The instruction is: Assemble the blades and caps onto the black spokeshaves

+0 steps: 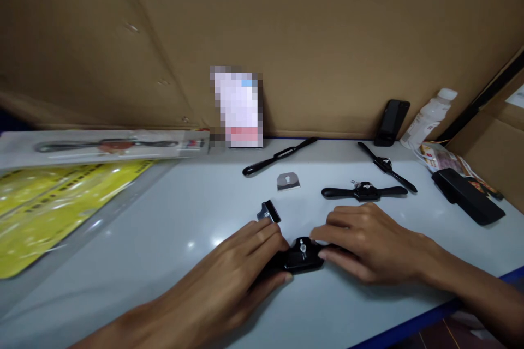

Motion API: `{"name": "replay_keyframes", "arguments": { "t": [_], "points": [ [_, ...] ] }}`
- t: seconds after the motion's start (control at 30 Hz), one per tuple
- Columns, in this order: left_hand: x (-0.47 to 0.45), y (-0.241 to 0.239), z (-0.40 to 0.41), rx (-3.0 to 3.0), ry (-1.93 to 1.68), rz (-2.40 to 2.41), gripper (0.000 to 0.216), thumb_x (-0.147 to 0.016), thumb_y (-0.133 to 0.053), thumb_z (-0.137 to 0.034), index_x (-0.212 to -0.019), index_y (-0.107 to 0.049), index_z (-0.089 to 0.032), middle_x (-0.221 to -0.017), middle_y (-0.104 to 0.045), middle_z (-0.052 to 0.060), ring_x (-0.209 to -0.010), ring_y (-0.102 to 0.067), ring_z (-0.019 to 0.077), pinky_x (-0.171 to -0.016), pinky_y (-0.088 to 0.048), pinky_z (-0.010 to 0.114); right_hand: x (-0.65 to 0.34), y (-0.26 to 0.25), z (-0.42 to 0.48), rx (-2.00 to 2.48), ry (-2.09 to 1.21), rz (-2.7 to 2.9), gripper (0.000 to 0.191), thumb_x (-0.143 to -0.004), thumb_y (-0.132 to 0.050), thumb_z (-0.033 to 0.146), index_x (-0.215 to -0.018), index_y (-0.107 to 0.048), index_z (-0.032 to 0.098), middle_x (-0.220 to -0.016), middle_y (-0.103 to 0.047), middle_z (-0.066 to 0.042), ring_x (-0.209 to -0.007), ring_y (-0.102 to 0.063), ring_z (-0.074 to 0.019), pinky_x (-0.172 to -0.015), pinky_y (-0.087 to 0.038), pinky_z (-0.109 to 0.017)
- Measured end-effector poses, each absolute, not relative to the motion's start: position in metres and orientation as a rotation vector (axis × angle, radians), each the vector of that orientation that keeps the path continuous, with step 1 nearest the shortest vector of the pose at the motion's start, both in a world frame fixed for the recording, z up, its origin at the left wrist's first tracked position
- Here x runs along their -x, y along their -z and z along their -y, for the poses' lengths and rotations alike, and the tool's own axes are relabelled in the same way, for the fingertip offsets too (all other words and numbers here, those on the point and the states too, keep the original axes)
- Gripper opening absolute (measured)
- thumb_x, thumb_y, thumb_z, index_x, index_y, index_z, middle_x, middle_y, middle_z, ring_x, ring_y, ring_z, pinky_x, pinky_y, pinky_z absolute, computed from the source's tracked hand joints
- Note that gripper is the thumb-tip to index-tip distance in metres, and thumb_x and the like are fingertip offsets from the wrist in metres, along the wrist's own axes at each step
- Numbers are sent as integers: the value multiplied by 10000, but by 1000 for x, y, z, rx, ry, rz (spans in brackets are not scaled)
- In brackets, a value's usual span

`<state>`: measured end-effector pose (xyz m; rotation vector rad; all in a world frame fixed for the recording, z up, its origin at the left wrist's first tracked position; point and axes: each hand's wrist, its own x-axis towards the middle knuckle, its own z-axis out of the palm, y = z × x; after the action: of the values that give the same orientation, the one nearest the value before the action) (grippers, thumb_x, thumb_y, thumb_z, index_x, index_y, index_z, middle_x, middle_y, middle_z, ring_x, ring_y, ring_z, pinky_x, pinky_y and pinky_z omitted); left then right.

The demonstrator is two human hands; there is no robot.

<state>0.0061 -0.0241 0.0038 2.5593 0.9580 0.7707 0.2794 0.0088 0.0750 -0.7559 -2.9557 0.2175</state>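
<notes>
A black spokeshave (pixel 302 257) with a small silver thumbscrew lies on the white table (pixel 172 229) near the front. My left hand (pixel 241 267) is closed over its left handle and my right hand (pixel 364 242) over its right handle, so both handles are hidden. Just beyond my left fingers lies a small black and silver clamp piece (pixel 269 211). A flat silver blade (pixel 287 181) rests a little farther back.
Other black spokeshaves lie behind: one (pixel 364 192) past my right hand, one (pixel 387 166) farther right, one (pixel 278 156) at centre back. Yellow packets (pixel 53 202) and a packaged tool (pixel 102 146) sit left. A phone (pixel 392 121), bottle (pixel 429 117) and black case (pixel 466 195) stand right, against cardboard walls.
</notes>
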Motion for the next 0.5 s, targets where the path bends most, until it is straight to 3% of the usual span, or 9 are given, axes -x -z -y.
{"name": "replay_keyframes", "arguments": {
  "t": [0.17,0.5],
  "points": [
    [-9,-7,24,-2608,-804,-963,50,-1091,-567,-237,-1135,-591,-242,-1011,-717,42,-876,-678,250,-703,-565,359,-275,-52,-16,612,-112,2833,262,-1144,-519,277,-1280,-722,182,-903,-715,-47,-793,-608,-184,-626,-390,-306],
    [-10,-5,24,-2581,-826,-976,112,-1040,-636,-220,-1150,-629,-241,-1031,-732,50,-899,-698,254,-739,-582,364,-271,-46,-13,602,-42,2813,201,-1118,-572,286,-1106,-741,180,-855,-689,-34,-757,-571,-179,-576,-336,-322]
  ]
}}
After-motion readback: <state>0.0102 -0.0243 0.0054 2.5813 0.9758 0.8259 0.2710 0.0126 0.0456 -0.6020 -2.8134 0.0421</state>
